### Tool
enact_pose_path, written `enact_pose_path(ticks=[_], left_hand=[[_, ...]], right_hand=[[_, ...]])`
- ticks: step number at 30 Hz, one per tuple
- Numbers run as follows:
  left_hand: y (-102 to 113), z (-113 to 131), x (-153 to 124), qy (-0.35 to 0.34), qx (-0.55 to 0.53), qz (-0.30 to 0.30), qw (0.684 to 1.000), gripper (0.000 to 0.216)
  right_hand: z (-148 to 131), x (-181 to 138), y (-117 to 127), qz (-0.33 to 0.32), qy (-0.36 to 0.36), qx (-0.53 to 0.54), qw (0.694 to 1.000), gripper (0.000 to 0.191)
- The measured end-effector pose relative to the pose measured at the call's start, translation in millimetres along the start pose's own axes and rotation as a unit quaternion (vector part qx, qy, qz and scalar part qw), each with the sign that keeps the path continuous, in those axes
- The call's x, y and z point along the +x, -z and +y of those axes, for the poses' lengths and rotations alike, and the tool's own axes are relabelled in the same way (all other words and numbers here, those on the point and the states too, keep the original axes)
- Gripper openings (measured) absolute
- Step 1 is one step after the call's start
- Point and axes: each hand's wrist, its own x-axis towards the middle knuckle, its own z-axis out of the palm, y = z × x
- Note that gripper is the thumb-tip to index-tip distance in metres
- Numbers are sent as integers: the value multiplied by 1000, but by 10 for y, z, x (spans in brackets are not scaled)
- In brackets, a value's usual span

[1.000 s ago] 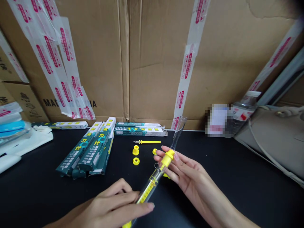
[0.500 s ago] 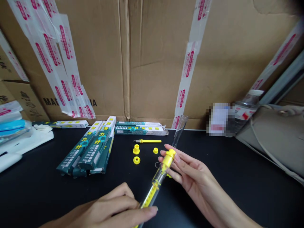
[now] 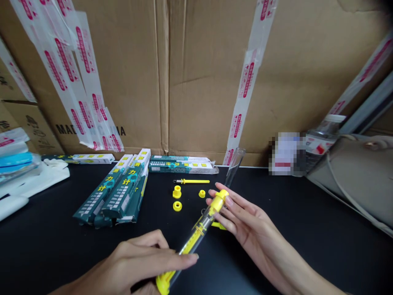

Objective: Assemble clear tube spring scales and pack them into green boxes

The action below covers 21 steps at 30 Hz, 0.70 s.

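Note:
A tubular spring scale [image 3: 190, 242] slants across the middle, its clear barrel showing a yellow scale strip inside. My left hand [image 3: 139, 260] is closed round its lower part, near the yellow end piece. At the upper end, the fingers of my right hand [image 3: 250, 221] pinch the yellow cap [image 3: 220, 200]. Behind those fingers rises an empty clear tube [image 3: 236, 166]; its lower end is hidden. A yellow piece [image 3: 218, 225] lies partly covered beneath the right hand. Just beyond are a yellow rod [image 3: 196, 181] with a metal tip, a yellow cap [image 3: 177, 191] and two yellow rings [image 3: 177, 206].
Several green-and-white spring scale boxes [image 3: 125, 192] lie at left and along the back. A large cardboard box [image 3: 202, 82] walls off the far side. On the right stand a plastic bottle [image 3: 322, 141] and a beige bag [image 3: 356, 176]. White and blue packaging [image 3: 18, 164] sits far left.
The spring scale has shifted slightly down and left in my left hand, so its yellow bottom end now shows. My right hand keeps its pinch on the cap. More of the yellow piece beneath is visible.

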Motion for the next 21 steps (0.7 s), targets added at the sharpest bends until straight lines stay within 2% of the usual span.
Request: enact_pose_path(ticks=[8, 15, 21], left_hand=[[-19, -112, -40, -5, -5, -26, 1000, 62], [-36, -120, -26, -61, 33, -23, 997, 56], [-29, -104, -29, -54, 34, -30, 998, 58]], right_hand=[[39, 3, 7, 3, -11, 0, 1000, 30], [57, 3, -18, -11, -6, -4, 1000, 27], [49, -1, 1, -12, -11, -4, 1000, 29]])
